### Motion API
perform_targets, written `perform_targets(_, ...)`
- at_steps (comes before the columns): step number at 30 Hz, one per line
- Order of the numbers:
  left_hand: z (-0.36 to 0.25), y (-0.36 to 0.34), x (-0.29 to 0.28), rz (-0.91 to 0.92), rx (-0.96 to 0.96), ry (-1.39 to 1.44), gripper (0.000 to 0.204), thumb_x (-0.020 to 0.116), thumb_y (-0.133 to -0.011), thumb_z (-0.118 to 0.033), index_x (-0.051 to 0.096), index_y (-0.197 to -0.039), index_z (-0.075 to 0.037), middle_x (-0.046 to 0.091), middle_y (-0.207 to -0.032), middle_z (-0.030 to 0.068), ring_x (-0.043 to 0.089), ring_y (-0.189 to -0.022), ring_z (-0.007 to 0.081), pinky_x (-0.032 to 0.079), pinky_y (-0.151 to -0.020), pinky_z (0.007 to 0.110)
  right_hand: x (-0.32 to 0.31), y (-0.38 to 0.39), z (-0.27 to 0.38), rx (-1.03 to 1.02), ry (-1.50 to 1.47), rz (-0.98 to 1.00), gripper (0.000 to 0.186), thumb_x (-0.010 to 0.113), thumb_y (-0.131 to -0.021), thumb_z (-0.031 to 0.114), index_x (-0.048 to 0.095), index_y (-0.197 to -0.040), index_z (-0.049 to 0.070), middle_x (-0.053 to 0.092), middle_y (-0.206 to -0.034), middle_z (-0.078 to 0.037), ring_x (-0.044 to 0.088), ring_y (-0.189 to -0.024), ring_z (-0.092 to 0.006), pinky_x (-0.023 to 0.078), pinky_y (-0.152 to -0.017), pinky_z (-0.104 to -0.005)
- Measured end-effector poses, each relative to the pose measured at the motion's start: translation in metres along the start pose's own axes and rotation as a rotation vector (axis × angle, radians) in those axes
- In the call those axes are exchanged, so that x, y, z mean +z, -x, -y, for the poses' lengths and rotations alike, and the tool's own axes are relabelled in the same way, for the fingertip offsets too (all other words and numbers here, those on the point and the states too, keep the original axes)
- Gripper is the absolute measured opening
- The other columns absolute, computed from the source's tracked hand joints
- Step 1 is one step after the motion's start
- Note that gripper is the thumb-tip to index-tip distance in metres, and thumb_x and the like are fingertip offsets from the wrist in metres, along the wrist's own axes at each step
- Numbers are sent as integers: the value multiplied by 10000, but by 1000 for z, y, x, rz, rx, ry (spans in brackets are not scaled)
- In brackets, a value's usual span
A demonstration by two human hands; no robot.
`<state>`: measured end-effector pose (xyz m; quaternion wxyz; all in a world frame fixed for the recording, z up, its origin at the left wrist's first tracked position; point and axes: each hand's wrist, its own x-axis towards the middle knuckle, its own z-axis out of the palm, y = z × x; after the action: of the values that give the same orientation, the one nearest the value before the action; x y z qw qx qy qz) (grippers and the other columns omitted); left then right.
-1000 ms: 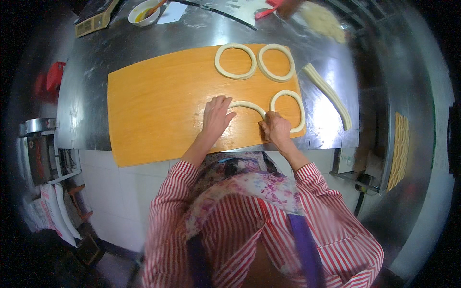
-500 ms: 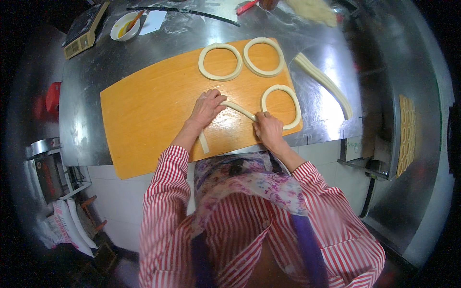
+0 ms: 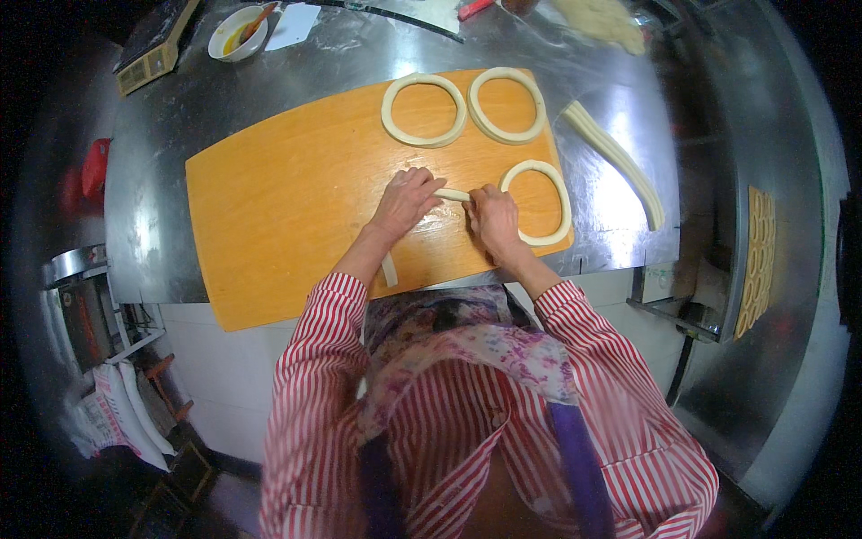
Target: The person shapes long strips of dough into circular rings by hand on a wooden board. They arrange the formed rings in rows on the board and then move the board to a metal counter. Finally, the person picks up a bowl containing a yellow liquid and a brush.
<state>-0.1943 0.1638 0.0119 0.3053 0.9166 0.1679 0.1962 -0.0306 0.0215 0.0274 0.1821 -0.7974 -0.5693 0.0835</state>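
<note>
I see the person's two hands working close together near the centre of the frame, over a wooden board (image 3: pixel 287 216). The left hand (image 3: pixel 407 203) is clamped on a pale dough strip (image 3: pixel 453 195), and the right hand (image 3: pixel 495 218) is closed on it just to the right, so only a short length shows between them. A pale dough end (image 3: pixel 390 270) pokes out beneath the left wrist; I can't tell whether it belongs to that strip.

Three dough rings (image 3: pixel 424 141) lie on the board, two at upper centre and one just right of the right hand. A dough bundle (image 3: pixel 620 166) stretches across the steel table (image 3: pixel 144 216) at right. At upper left sits a white bowl (image 3: pixel 254 43) beside a white card (image 3: pixel 293 25).
</note>
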Motion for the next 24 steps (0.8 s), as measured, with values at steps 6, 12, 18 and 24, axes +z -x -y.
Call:
perform_targets(6,-4,-16,13,10,14,-104,263,709,-862,-216,713,-1111,-130,588,-908,56,584,-911,248,447,-824,400,-7,-11,-5,39,34,23,137,711,-866,194,706,-921,68,636,-853,-121,623,-799,-357,485,-727,-460)
perform_targets(12,-9,-15,15,-13,18,-277,402,649,-914,-203,623,-1308,-131,611,-1223,79,553,-1180,269,414,-996,469,-5,-13,-8,33,34,-9,155,723,-852,203,720,-950,82,646,-865,-98,618,-793,-318,460,-737,-428)
perform_targets(18,-27,-3,22,142,-9,-432,517,581,-963,-226,486,-1465,-147,425,-1555,20,365,-1444,280,254,-1193,538,-2,-11,-10,5,64,-60,178,732,-845,212,727,-975,90,649,-855,-85,616,-775,-280,436,-736,-412)
perform_targets(24,-22,7,15,-24,-104,-250,564,637,-930,-259,493,-1449,-93,461,-1494,123,409,-1385,333,310,-1138,527,-5,1,-15,-22,141,-28,250,742,-842,253,710,-1038,99,650,-862,-81,628,-805,-272,428,-740,-404)
